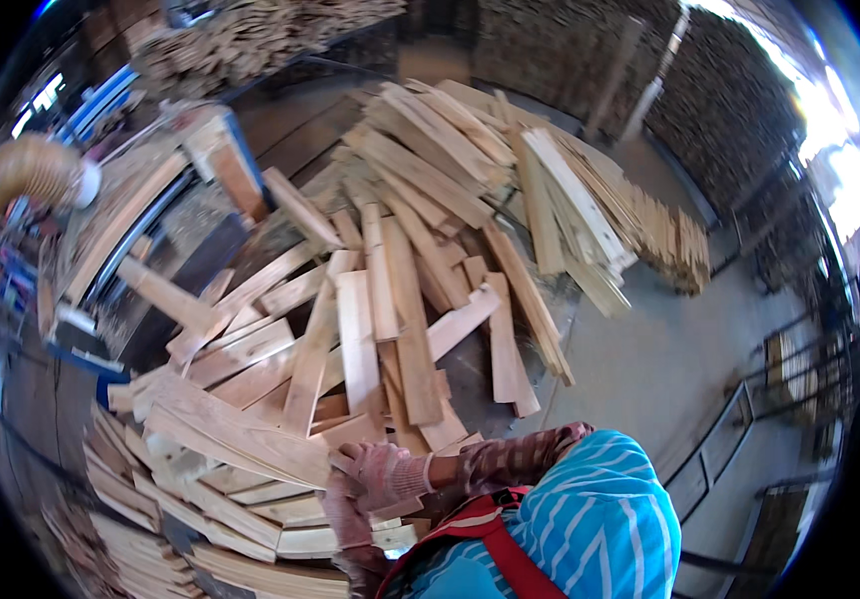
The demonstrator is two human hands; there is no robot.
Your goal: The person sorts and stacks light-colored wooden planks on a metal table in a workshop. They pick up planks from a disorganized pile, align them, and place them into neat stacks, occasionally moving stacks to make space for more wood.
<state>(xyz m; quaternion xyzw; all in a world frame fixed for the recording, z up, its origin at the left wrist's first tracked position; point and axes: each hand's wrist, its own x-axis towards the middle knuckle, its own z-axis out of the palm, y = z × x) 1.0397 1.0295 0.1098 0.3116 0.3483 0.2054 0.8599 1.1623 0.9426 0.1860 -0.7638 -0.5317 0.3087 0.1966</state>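
A wide, pale wooden board (235,431) reaches left from my hands over the loose planks. My right hand (385,474), in a pinkish knit work glove, is closed on the board's near end. Just below it, my left hand (346,507), also gloved, grips the same end; the right hand and the board hide part of its fingers. Many loose planks (415,339) lie in a jumbled heap beyond my hands. Under and below the held board are more pale planks (220,504), lying roughly side by side.
At the left stands a machine table (130,225) with a ribbed hose (25,175) beside it. Stacked boards (639,215) lie at the far right of the heap. A metal rail frame (714,444) stands on the grey floor (639,369) to the right.
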